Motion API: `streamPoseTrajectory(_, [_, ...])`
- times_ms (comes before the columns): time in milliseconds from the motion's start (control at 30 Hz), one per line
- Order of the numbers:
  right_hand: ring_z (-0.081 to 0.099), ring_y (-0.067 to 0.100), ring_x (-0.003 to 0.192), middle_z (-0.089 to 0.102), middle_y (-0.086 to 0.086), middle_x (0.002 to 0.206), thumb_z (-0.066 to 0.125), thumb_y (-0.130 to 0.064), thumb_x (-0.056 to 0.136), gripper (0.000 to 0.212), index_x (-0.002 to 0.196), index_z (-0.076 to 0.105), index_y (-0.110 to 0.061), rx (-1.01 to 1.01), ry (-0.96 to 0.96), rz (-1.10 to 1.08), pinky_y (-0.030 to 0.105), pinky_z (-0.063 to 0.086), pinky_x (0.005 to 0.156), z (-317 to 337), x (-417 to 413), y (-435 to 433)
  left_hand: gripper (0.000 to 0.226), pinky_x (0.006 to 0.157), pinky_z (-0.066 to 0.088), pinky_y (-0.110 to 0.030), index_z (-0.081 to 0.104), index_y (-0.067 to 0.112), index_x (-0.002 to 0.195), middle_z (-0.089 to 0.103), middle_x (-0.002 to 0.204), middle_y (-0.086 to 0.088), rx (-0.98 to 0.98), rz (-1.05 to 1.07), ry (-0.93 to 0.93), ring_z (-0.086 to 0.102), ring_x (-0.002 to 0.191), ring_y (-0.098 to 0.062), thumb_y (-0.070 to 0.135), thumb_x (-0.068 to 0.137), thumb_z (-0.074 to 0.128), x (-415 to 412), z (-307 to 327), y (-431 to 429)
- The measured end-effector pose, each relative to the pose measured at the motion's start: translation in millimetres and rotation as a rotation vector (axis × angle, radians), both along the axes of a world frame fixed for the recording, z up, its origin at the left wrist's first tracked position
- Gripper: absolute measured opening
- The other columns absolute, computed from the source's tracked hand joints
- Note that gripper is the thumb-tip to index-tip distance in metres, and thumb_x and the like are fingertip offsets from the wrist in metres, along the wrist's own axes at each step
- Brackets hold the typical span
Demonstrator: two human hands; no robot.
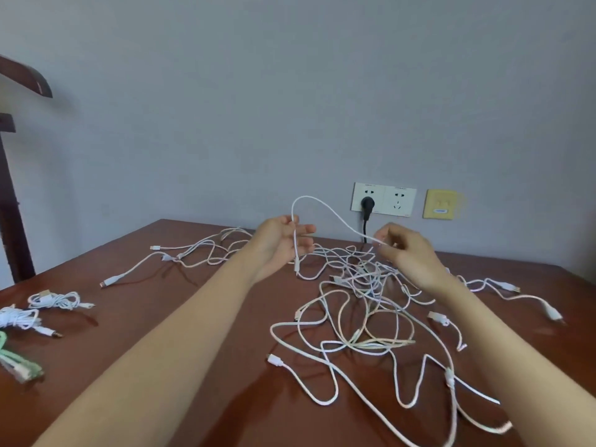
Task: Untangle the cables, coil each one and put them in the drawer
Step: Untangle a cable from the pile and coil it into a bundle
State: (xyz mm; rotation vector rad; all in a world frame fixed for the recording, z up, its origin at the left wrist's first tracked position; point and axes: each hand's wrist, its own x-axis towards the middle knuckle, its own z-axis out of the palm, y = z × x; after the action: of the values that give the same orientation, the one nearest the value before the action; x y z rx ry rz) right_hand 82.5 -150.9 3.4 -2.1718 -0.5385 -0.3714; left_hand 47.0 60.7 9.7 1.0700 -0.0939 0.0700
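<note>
White cable (pixel 306 197) arches between the person's two hands above the reddish-brown wooden table (pixel 135 311). The left hand (pixel 283 240) grips it near one end, fingers curled round it, and the connector (pixel 296 269) dangles just below the palm. The right hand (pixel 406 256) pinches the same cable further along, between thumb and fingertips, just above the point where it drops into the main tangle (pixel 364 301) of white leads spread over the right half of the table. A looser group (pixel 200 250) trails away beyond the left forearm. At the table's left edge lie coiled bundles: two white ones (pixel 54 300) and a pale green one (pixel 16 362). No drawer is in view.

The step in hand appears to be freeing this one cable from the heap. It would likely go best with the left hand as a steady anchor on the free end while the right hand slides along the cable, lifting it lightly to show each crossing. Where another lead lies over it, feeding the connector end back through the loop should serve better than pulling, since a hard tug would probably cinch the knots tighter. The black plug (pixel 367 203) in the wall socket (pixel 383 200) has a cord running down close behind the tangle, and it is best left out of the lift
</note>
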Motion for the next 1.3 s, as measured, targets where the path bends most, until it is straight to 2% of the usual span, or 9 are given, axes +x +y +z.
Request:
streamPoseTrajectory(167, [0.058, 0.018, 0.082, 0.064, 0.001, 0.089, 0.061, -0.017, 0.085, 0.009, 0.093, 0.06, -0.023, 0.107, 0.083, 0.019, 0.028, 0.043, 0.073, -13.0, -8.9, 0.6, 0.031, 0.032, 0.021, -0.012, 0.038, 0.013, 0.077, 0.044, 0.048, 0.002, 0.005, -0.104, 0.008, 0.026, 0.029, -0.003, -0.004, 0.097, 0.021, 15.7, -6.9, -44.3])
streamPoseTrajectory(400, [0.045, 0.007, 0.037, 0.058, 0.006, 0.063, 0.045, 0.0, 0.094, 0.013, 0.102, 0.051, -0.007, 0.511, 0.155, 0.089, 0.017, 0.037, 0.04, -34.3, -7.0, 2.5, 0.023, 0.032, 0.024, -0.012, 0.044, 0.013, 0.08, 0.045, 0.061, 0.0, 0.122, -0.054, -0.026, 0.032, 0.032, -0.003, 0.011, 0.101, 0.035, 25.8, -14.0, -85.5])
streamPoseTrajectory(500, [0.037, 0.007, 0.029, 0.057, 0.001, 0.055, 0.047, -0.001, 0.094, 0.011, 0.094, 0.051, -0.011, 0.63, 0.193, 0.082, 0.015, 0.029, 0.033, -41.0, -7.3, -7.3, 0.025, 0.06, 0.051, -0.019, 0.045, 0.01, 0.076, 0.054, 0.081, -0.008, 0.096, -0.047, -0.055, 0.06, 0.067, -0.014, 0.004, 0.099, 0.036, 29.4, -20.4, -95.4])
streamPoseTrajectory(567, [0.031, 0.005, 0.028, 0.058, -0.002, 0.05, 0.05, 0.0, 0.093, 0.013, 0.085, 0.05, -0.011, 0.649, 0.206, 0.079, 0.014, 0.024, 0.032, -47.0, -5.4, -12.1, 0.027, 0.086, 0.048, -0.03, 0.043, 0.01, 0.075, 0.059, 0.097, -0.013, 0.016, -0.103, -0.033, 0.059, 0.097, -0.025, 0.004, 0.099, 0.034, 30.6, -25.8, -100.7])
streamPoseTrajectory(733, [0.035, 0.0, 0.031, 0.061, -0.002, 0.053, 0.053, 0.004, 0.089, 0.02, 0.077, 0.058, -0.012, 0.535, 0.18, 0.097, 0.01, 0.027, 0.037, -62.9, -1.8, -15.3, 0.026, 0.076, 0.05, -0.034, 0.04, 0.013, 0.077, 0.055, 0.122, -0.02, -0.009, -0.194, -0.034, 0.056, 0.107, -0.028, 0.011, 0.101, 0.031, 34.0, -37.4, -111.3])
streamPoseTrajectory(900, [0.05, 0.001, 0.053, 0.063, -0.006, 0.067, 0.053, -0.002, 0.087, 0.031, 0.093, 0.059, -0.032, 0.22, 0.049, 0.08, 0.02, 0.04, 0.061, -71.4, 1.8, -14.6, 0.025, 0.063, 0.058, -0.03, 0.039, 0.014, 0.078, 0.066, 0.102, -0.012, -0.151, -0.169, -0.065, 0.061, 0.097, -0.024, 0.014, 0.101, 0.031, 38.5, -43.0, -105.9])
streamPoseTrajectory(1033, [0.045, 0.0, 0.042, 0.051, -0.01, 0.047, 0.063, -0.018, 0.087, 0.011, 0.084, 0.056, -0.026, 0.225, 0.079, 0.085, 0.019, 0.033, 0.052, -75.3, 1.4, -14.1, 0.025, 0.063, 0.056, -0.032, 0.044, 0.015, 0.08, 0.071, 0.071, -0.001, -0.249, -0.133, -0.036, 0.069, 0.065, -0.011, 0.014, 0.101, 0.031, 36.6, -46.2, -101.8])
streamPoseTrajectory(1133, [0.044, 0.0, 0.04, 0.047, -0.007, 0.051, 0.067, -0.017, 0.085, 0.02, 0.072, 0.052, -0.021, 0.224, 0.077, 0.1, 0.012, 0.03, 0.047, -74.3, 0.3, -12.8, 0.026, 0.071, 0.045, -0.027, 0.05, 0.01, 0.087, 0.061, 0.06, 0.001, -0.222, -0.112, -0.023, 0.062, 0.06, -0.012, 0.018, 0.102, 0.03, 34.7, -50.9, -101.2])
streamPoseTrajectory(1300, [0.045, 0.001, 0.051, 0.052, -0.009, 0.057, 0.07, -0.02, 0.081, 0.026, 0.064, 0.053, -0.029, 0.081, 0.029, 0.113, 0.015, 0.035, 0.056, -76.4, 0.3, -8.8, 0.034, 0.056, 0.04, -0.018, 0.053, 0.008, 0.088, 0.039, 0.048, 0.006, -0.116, -0.133, 0.001, 0.041, 0.052, -0.009, 0.022, 0.103, 0.026, 30.0, -59.2, -98.3])
